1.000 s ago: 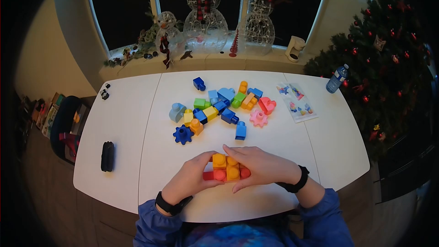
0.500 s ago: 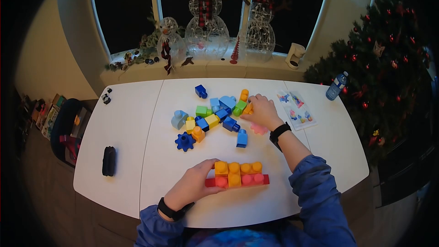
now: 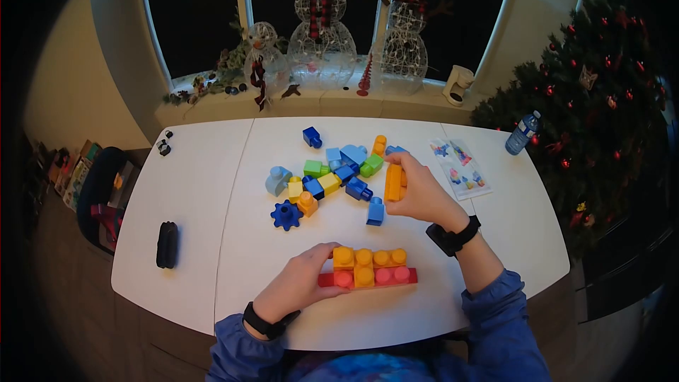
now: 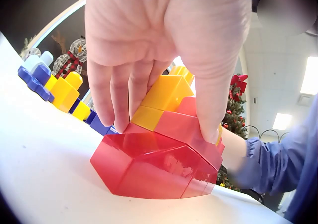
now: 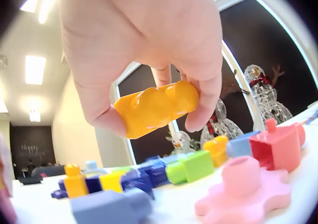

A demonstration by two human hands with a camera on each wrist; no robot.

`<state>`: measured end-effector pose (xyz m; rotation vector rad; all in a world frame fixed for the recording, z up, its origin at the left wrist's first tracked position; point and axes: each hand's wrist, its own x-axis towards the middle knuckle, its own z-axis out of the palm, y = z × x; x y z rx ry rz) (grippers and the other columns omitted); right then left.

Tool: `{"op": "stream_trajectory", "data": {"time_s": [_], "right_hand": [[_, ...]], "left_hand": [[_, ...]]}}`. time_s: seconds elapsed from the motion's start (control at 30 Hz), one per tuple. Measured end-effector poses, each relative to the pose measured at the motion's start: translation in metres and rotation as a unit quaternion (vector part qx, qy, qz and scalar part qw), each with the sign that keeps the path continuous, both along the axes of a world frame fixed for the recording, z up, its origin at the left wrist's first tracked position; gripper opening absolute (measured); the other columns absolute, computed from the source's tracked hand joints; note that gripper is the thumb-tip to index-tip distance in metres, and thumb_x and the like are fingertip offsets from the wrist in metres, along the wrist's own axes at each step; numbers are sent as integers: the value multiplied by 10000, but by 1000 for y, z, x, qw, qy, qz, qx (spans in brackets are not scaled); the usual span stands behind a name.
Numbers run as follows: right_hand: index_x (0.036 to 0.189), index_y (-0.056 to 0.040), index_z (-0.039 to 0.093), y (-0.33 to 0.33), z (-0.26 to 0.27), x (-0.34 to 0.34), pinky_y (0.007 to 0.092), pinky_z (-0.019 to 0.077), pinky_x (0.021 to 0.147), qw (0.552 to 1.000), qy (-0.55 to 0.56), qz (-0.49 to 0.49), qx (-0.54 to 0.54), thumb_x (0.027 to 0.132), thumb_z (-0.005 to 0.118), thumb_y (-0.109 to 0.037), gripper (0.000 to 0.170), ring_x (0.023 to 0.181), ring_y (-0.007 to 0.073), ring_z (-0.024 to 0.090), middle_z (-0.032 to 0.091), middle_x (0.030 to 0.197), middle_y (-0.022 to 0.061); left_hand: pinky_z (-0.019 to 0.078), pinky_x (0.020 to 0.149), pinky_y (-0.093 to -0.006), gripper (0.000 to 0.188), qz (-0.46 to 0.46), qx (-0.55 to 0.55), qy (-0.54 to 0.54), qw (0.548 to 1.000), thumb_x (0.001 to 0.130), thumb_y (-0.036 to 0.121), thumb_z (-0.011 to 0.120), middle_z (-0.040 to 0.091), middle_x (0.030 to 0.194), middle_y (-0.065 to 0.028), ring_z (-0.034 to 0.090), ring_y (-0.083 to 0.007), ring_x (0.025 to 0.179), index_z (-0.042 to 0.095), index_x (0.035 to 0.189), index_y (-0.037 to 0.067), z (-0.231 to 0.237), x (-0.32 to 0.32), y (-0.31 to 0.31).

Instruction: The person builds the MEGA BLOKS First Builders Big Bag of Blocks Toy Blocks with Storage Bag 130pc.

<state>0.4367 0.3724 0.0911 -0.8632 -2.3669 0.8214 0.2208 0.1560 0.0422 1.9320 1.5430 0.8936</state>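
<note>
My left hand (image 3: 300,279) grips the left end of a joined build of red and orange toy blocks (image 3: 382,277), thumb on the near side and fingers on the far side. In the left wrist view the build's red angled base (image 4: 159,169) rests at the white tabletop. My right hand (image 3: 428,194) pinches a studded orange block (image 5: 156,110) between thumb and fingers, holding it above the table. Below it in the right wrist view are a pink gear-shaped block (image 5: 243,189), a red block (image 5: 278,147) and a green block (image 5: 191,167).
Loose blue, green, yellow and orange blocks lie mid-table, with a dark blue gear block (image 3: 286,215) at their near left. A picture sheet (image 3: 460,168) and a water bottle (image 3: 523,133) are at the right. A black case (image 3: 167,245) lies at the left.
My right hand left the build, reached into the loose blocks and took the orange block, then drew it up and back toward me. The left hand has kept its grip on the build.
</note>
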Motion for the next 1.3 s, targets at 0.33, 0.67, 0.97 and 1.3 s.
{"op": "stream_trajectory", "data": {"time_s": [0.33, 0.67, 0.97, 1.3], "right_hand": [[1256, 9, 610, -92, 18, 38, 416, 545, 934, 982, -104, 160, 3, 712, 907, -185, 650, 1087, 368, 628, 630, 1136, 179], [1170, -17, 651, -94, -1, 31, 403, 515, 913, 965, -155, 163, 132, 699, 888, -262, 581, 1034, 323, 594, 624, 1063, 121], [1091, 7, 636, -94, -4, 24, 411, 519, 925, 960, -190, 175, 105, 705, 877, -241, 518, 1061, 338, 596, 621, 1072, 155], [1042, 20, 625, -97, -3, 14, 428, 528, 924, 950, -237, 179, 98, 715, 871, -227, 478, 1052, 366, 607, 612, 1080, 181]], "left_hand": [[562, 985, -407, 737, 1, -7, -6, 1000, 775, 270, 923, 668, 1250, -204, 681, -396, 1121, 559, 1363, 17, -1, 0, -1], [568, 987, -395, 720, 8, -15, -10, 1000, 766, 230, 931, 671, 1252, -194, 686, -377, 1128, 568, 1350, 17, 1, 2, 0], [571, 995, -389, 707, 10, -18, -5, 1000, 770, 212, 929, 674, 1254, -188, 692, -370, 1129, 569, 1346, 16, 2, 3, 0], [568, 959, -397, 746, -10, -10, -27, 1000, 774, 266, 933, 680, 1259, -180, 689, -365, 1130, 569, 1378, 23, 10, -11, 5]]}}
